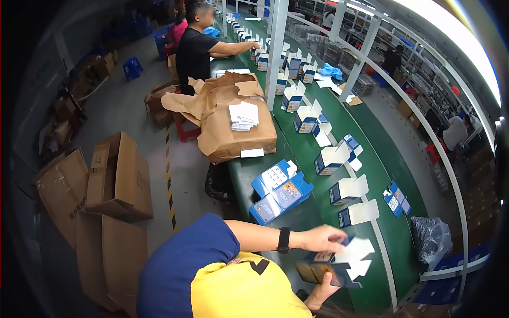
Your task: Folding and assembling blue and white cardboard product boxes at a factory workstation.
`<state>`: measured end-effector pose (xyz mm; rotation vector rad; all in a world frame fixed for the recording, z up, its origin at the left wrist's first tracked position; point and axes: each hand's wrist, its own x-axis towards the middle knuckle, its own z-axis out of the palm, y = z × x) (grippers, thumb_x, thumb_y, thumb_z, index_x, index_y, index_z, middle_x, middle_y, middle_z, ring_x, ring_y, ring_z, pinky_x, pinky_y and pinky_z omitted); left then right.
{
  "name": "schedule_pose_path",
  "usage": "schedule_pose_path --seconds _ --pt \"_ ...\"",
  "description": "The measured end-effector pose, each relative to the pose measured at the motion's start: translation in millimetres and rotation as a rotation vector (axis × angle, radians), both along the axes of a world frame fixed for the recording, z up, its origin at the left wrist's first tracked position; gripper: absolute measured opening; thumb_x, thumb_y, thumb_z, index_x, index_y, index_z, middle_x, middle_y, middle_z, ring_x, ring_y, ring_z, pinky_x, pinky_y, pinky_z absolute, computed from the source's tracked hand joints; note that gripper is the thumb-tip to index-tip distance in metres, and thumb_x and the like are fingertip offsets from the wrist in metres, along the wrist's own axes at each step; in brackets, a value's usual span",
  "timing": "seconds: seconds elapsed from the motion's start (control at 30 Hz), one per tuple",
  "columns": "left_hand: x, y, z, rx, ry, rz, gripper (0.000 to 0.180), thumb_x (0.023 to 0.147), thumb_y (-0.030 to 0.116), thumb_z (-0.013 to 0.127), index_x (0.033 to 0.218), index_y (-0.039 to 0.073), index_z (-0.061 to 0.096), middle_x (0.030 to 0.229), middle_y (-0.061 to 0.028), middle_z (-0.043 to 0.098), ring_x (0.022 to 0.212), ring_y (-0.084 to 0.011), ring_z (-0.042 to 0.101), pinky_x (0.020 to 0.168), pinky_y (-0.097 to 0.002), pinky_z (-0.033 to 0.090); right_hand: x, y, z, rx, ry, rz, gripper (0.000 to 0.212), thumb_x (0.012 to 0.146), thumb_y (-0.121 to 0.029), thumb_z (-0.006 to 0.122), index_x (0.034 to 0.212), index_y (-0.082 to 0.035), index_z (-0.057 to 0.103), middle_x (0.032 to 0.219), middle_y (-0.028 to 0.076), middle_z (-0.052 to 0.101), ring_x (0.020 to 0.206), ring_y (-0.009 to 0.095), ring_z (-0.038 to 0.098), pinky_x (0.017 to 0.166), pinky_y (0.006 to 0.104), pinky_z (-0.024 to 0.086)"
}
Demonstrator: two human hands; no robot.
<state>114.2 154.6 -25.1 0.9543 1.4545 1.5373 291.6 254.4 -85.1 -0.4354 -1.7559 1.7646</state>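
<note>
A partly folded blue and white cardboard box point(315, 271) with white inner flaps spread out is held in front of me at the belt's near edge. My right hand point(323, 290) grips it from below, its thumb up along the side. My left hand point(323, 238), a black band on its wrist, closes its curled fingers on the box's upper edge beside the flaps; the fingertips are slightly blurred. Flat blue and white box blanks point(281, 191) lie in a stack on the table just beyond my left forearm.
Open-topped boxes point(352, 188) line the green conveyor belt point(382, 159). Another blank point(396, 200) and a clear plastic bag point(430, 241) lie at the right. White cards point(244, 114) rest on a brown paper-wrapped bundle point(238, 143). A co-worker point(199, 50) reaches over the belt. Cartons point(124, 175) stand left.
</note>
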Motion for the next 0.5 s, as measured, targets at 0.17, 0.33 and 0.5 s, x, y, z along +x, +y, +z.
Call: schedule_pose_path --seconds 0.17,0.33,0.5 --pt "65 1 -7 0.444 0.029 -0.428 0.065 0.084 0.019 0.06 0.141 0.006 0.032 0.1 -0.0131 0.059 0.089 -0.0166 0.055 0.079 -0.0312 0.046 -6 12 19 0.005 0.135 -0.075 0.108 0.068 -0.048 0.078 0.143 -0.002 0.016 0.133 0.016 0.038 0.121 0.028 0.041 0.097 0.0414 0.037" --pt "45 10 -22 0.127 0.244 -0.451 0.085 0.081 0.013 0.063 0.148 0.013 0.01 0.125 -0.0189 0.04 0.115 -0.0278 0.044 0.097 -0.0399 0.034 2 26 50 0.071 -0.013 -0.316 0.126 0.057 -0.054 0.083 0.145 -0.001 0.01 0.136 0.016 0.035 0.127 0.03 0.037 0.101 0.0439 0.034" --pt "27 -10 14 0.151 0.638 -0.235 0.095 0.072 0.008 0.069 0.147 0.013 0.011 0.14 -0.0196 0.028 0.131 -0.0368 0.031 0.11 -0.0518 0.02 15 24 81 0.304 -0.121 -0.158 0.13 0.051 -0.054 0.085 0.144 -0.001 0.012 0.137 0.015 0.035 0.127 0.031 0.037 0.101 0.0438 0.035"
